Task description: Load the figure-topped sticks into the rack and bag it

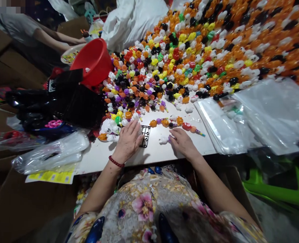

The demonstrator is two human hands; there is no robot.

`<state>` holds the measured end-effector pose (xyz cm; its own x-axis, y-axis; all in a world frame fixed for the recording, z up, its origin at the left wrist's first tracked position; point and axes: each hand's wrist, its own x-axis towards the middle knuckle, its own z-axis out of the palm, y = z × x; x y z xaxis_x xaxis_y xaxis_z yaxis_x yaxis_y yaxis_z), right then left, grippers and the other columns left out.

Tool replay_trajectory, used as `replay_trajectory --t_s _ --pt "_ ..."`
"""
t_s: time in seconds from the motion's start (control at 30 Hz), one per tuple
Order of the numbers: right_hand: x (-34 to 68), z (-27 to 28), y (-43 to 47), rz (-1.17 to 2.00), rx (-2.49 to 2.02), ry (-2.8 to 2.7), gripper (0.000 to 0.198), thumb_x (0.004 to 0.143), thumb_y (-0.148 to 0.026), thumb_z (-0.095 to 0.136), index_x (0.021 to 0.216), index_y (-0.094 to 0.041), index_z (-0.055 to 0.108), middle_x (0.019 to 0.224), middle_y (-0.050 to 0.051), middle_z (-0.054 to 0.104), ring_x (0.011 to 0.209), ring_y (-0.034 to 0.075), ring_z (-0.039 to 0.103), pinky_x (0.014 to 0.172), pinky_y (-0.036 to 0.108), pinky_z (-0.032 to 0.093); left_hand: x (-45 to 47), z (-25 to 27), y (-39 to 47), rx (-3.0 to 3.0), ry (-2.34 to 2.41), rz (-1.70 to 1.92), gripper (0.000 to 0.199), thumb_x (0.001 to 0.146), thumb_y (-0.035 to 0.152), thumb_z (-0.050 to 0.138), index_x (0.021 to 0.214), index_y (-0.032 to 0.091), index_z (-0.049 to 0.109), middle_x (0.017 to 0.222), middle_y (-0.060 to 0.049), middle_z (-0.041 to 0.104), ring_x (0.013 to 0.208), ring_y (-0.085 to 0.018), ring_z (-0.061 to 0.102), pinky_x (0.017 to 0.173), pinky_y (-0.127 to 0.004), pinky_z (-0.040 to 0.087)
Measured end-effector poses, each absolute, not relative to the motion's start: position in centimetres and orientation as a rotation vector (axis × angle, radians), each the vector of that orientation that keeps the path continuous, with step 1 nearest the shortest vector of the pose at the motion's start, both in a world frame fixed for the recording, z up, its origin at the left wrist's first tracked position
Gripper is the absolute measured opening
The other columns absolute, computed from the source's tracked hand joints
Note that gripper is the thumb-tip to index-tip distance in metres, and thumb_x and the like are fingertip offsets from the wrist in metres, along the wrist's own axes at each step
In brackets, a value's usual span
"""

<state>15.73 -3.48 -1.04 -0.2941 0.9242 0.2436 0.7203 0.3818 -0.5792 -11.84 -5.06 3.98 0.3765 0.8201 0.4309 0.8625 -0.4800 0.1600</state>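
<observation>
My left hand point(129, 141) lies with its fingers stretched out at the front edge of a heap of small plastic toys, its thumb beside a black plastic grid frame point(145, 136). What is under its fingertips is hidden. My right hand point(183, 143) has its fingers closed on a small white-and-purple toy point(164, 139), which rests on the white table. Behind the hands lies a loose row of toys: an orange one point(153, 123), a red one point(186, 126) and several others, with a striped-stick piece point(200, 133) at the right end.
A large heap of coloured toys point(202, 50) covers the back of the table point(108, 158). Clear plastic bags point(220, 128) lie at right, more bags point(60, 148) at left. A red basin point(96, 60) stands behind black bags point(75, 101). Another person's arms point(55, 38) reach over a bowl.
</observation>
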Motion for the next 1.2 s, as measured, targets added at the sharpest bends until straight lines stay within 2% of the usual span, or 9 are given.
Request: replay_trajectory --t_s 0.1,0.23,0.43,0.6,0.7,0.77,0.93,1.07,1.2 --pt "17.2 -1.3 -4.7 0.407 -1.516 -2.25 0.025 0.095 -0.033 0.048 0.103 -0.02 0.067 0.107 0.014 0.061 0.098 0.027 0.058 0.088 0.041 0.051 -11.7 3.8 -5.0 -2.528 -1.566 -0.744 0.052 0.1 0.043 0.034 0.145 0.018 0.042 0.146 -0.015 0.05 0.137 -0.027 0.043 0.11 -0.044 0.035" --pt "16.5 -1.5 -5.1 0.413 -1.514 -2.352 0.029 0.099 -0.031 0.041 0.096 -0.017 0.066 0.1 0.014 0.059 0.09 0.025 0.059 0.085 0.039 0.051 -11.6 3.9 -4.9 -2.527 -1.587 -0.731 0.053 0.101 0.044 0.032 0.145 0.016 0.042 0.146 -0.016 0.05 0.138 -0.027 0.042 0.111 -0.045 0.034" --pt "16.6 -2.3 -5.7 0.391 -1.462 -2.336 0.029 0.096 -0.022 0.038 0.111 -0.015 0.062 0.103 0.015 0.06 0.089 0.026 0.059 0.085 0.04 0.052 -12.2 4.0 -5.2 -2.55 -1.604 -0.633 0.052 0.101 0.043 0.031 0.143 0.014 0.043 0.146 -0.017 0.049 0.136 -0.028 0.043 0.11 -0.045 0.034" --pt "16.8 -2.4 -6.1 0.392 -1.39 -2.351 0.032 0.094 -0.019 0.039 0.119 -0.012 0.059 0.11 0.017 0.058 0.101 0.027 0.057 0.092 0.04 0.052 -12.3 4.0 -5.2 -2.545 -1.623 -0.659 0.052 0.101 0.042 0.032 0.144 0.016 0.042 0.147 -0.016 0.049 0.137 -0.028 0.042 0.11 -0.044 0.032" --pt "16.9 -2.4 -6.1 0.383 -1.395 -2.395 0.037 0.087 -0.011 0.042 0.122 -0.011 0.056 0.111 0.017 0.057 0.101 0.026 0.057 0.087 0.038 0.053 -12.3 4.3 -5.2 -2.567 -1.624 -0.66 0.051 0.101 0.041 0.031 0.146 0.017 0.041 0.149 -0.015 0.048 0.139 -0.027 0.041 0.111 -0.043 0.03" --pt "17.0 -2.3 -6.0 0.36 -1.447 -2.433 0.035 0.085 -0.009 0.044 0.117 -0.013 0.058 0.108 0.015 0.057 0.094 0.024 0.057 0.079 0.034 0.052 -12.3 4.7 -5.1 -2.621 -1.62 -0.626 0.051 0.102 0.039 0.029 0.147 0.017 0.039 0.15 -0.015 0.046 0.141 -0.025 0.039 0.112 -0.043 0.028" --pt "16.6 -1.6 -5.6 0.242 -1.517 -2.496 0.016 0.087 -0.01 0.045 0.085 -0.017 0.06 0.087 0.01 0.059 0.075 0.02 0.053 0.067 0.029 0.043 -12.4 5.4 -5.0 -2.751 -1.613 -0.518 0.051 0.103 0.037 0.025 0.15 0.02 0.033 0.152 -0.014 0.043 0.144 -0.023 0.035 0.115 -0.043 0.02" --pt "15.4 -1.2 -5.4 0.285 -1.501 -2.384 0.013 0.087 -0.014 0.045 0.085 -0.019 0.057 0.082 0.008 0.061 0.076 0.02 0.054 0.067 0.028 0.041 -12.4 5.3 -4.9 -2.746 -1.624 -0.529 0.052 0.103 0.037 0.026 0.152 0.02 0.03 0.154 -0.014 0.041 0.145 -0.022 0.035 0.116 -0.043 0.018" --pt "13.4 -1.4 -4.9 0.568 -1.495 -2.165 0.013 0.085 -0.017 0.046 0.09 -0.02 0.058 0.083 0.006 0.065 0.076 0.02 0.057 0.069 0.029 0.043 -12.3 5.1 -5.0 -2.715 -1.647 -0.533 0.052 0.103 0.037 0.025 0.152 0.02 0.029 0.153 -0.013 0.042 0.144 -0.022 0.035 0.116 -0.043 0.017"
